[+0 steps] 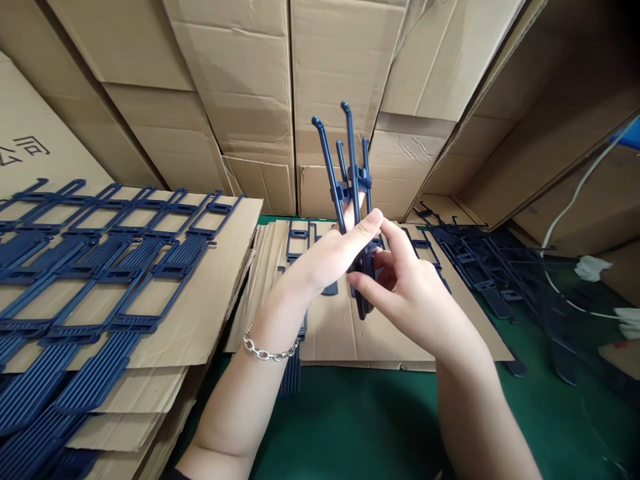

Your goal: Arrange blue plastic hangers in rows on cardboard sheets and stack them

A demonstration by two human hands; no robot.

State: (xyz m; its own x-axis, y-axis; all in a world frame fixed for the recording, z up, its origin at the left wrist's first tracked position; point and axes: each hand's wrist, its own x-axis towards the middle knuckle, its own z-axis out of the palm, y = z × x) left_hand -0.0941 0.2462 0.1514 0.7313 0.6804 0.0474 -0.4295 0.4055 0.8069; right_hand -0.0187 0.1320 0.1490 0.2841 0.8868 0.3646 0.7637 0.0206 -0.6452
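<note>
Upright above the middle cardboard sheet is a dark blue plastic frame part point(354, 193), with several thin hooked arms pointing up. My left hand point(345, 253) is wrapped round its middle from the left, thumb across the front. From the right, my right hand point(405, 280) grips its lower part between thumb and fingers. Both hands are close together, and their far fingers are partly hidden behind the part. More blue parts point(299, 243) lie flat on the cardboard sheet point(345, 340) behind and below my hands.
At the left, stacked cardboard sheets point(200, 320) carry rows of blue frame parts point(170, 267). Loose dark parts point(485, 273) lie piled at the right on the green surface point(350, 427). Tall cardboard boxes point(345, 73) stand behind; a white cable point(565, 200) hangs at the right.
</note>
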